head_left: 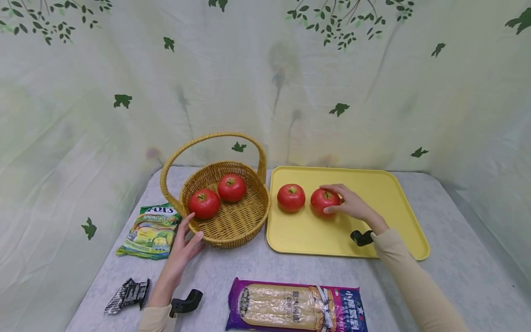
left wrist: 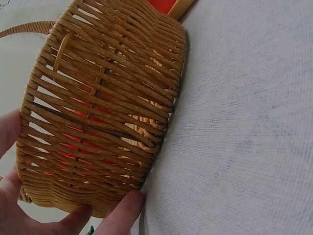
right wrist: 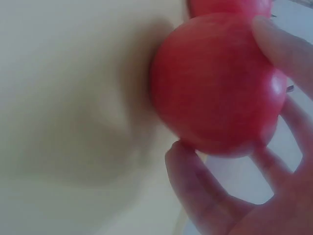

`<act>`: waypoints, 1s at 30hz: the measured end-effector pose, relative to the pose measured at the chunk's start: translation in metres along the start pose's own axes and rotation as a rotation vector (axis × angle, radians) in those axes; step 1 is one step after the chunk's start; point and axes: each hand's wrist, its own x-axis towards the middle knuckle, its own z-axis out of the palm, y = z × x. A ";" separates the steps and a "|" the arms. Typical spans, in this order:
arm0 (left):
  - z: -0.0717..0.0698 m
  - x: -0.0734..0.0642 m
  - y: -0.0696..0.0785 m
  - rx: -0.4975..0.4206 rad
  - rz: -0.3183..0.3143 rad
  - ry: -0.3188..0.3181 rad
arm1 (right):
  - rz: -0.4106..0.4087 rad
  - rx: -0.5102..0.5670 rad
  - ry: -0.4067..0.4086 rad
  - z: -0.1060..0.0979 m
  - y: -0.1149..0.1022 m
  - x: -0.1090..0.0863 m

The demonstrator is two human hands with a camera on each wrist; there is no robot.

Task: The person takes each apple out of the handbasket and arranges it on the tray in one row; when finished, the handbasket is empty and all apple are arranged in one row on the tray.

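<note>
A round wicker basket (head_left: 236,225) with a tall handle stands at the centre left, two red apples (head_left: 232,187) inside it. My left hand (head_left: 182,251) holds the basket at its near left side, fingers at the rim and against the woven wall (left wrist: 98,112). On the yellow tray (head_left: 315,242), my right hand (head_left: 352,203) grips a red apple (right wrist: 217,85) between thumb and fingers. Another apple (head_left: 291,198) sits just left of it on the tray. Seen from the right wrist, the held apple hangs close over the tray and casts a shadow there.
A green candy bag (head_left: 151,233) lies left of the basket. Nearer lies a small black-and-white packet (head_left: 128,295). A purple pasta pack (head_left: 296,306) is at the table's front edge. Behind everything hangs a pale leaf-print curtain (head_left: 249,83).
</note>
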 end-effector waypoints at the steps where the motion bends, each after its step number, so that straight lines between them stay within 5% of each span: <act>1: 0.000 0.000 0.000 0.000 0.000 0.001 | 0.004 -0.004 -0.007 0.000 0.000 0.001; 6: -0.001 0.000 0.000 0.001 -0.008 0.004 | 0.004 0.002 -0.032 -0.002 -0.001 0.003; 11: 0.000 0.001 -0.001 -0.002 -0.014 0.004 | 0.014 0.045 0.030 -0.006 -0.009 0.003; 18: 0.000 0.000 0.001 -0.004 -0.020 0.010 | -0.062 0.250 0.123 -0.010 -0.028 0.010; 30: 0.004 0.004 0.005 -0.010 -0.057 0.058 | -0.190 0.515 -0.080 0.022 -0.078 0.036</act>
